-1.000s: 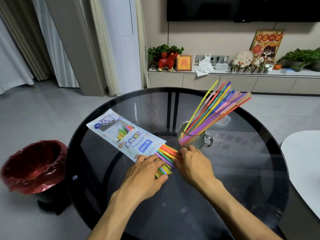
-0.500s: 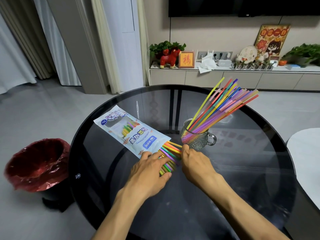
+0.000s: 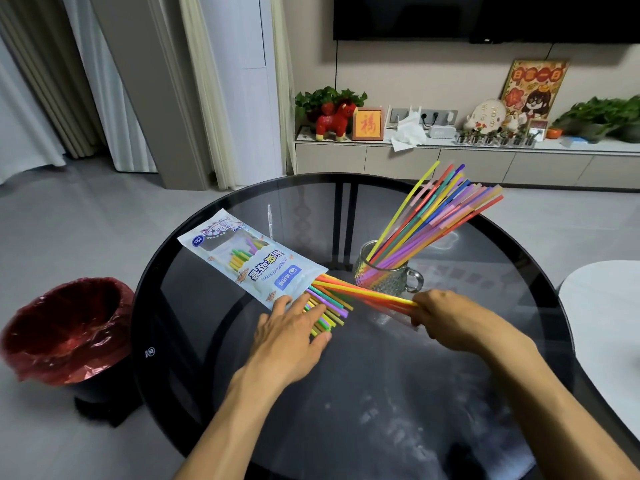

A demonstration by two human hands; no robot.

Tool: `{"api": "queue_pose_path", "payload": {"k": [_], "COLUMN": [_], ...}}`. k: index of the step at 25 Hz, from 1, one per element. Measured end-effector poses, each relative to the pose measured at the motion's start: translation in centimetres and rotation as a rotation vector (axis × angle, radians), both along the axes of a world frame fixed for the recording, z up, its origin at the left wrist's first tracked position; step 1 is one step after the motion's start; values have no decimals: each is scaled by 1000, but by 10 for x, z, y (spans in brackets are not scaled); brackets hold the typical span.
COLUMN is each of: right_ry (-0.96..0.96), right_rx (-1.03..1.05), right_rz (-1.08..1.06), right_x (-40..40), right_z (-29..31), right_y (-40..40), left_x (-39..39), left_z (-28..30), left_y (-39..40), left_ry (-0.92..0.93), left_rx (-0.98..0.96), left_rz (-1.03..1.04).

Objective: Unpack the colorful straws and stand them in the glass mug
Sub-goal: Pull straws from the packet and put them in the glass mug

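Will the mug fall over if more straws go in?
Maybe. The straws in the mug all lean far to one side, well past its rim, so it could tip that way. Still, its thick patterned glass looks heavy, and straws seem light, so it probably stays put.

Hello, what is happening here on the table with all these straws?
A person is emptying a packet of colorful straws. The left hand lies flat on the straws sticking out of the packet's open end, holding them down on the glass table. The right hand grips a small bunch of straws partly drawn out of the packet. Many straws already lean in the glass mug behind them.
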State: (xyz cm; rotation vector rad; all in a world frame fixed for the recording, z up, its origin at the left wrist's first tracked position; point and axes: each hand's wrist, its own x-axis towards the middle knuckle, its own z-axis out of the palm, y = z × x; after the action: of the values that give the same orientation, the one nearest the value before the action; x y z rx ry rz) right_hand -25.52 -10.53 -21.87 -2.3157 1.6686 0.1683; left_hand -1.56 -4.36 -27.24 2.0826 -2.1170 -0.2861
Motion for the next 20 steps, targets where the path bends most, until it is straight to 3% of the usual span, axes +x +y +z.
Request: {"api": "queue_pose_path", "payload": {"k": [5, 9, 14, 17, 20], "right_ry": [-201, -264, -831, -1062, -1103], "right_rx": [87, 35, 210, 331, 700], "right_rz": [-133, -105, -233, -277, -138], "right_x": [-29, -55, -54, -11, 24], "right_z": [17, 27, 29, 17, 18], "right_y": [-5, -9, 0, 8, 21], "left_x": [-1, 0, -4, -12, -19], "left_z": [1, -1, 4, 14, 22], "left_y": [2, 0, 1, 1, 3], "left_ry": [-12, -20, 8, 62, -55], "left_rx": [11, 14, -3, -265, -660], "left_rz": [6, 10, 26, 105, 82]}}
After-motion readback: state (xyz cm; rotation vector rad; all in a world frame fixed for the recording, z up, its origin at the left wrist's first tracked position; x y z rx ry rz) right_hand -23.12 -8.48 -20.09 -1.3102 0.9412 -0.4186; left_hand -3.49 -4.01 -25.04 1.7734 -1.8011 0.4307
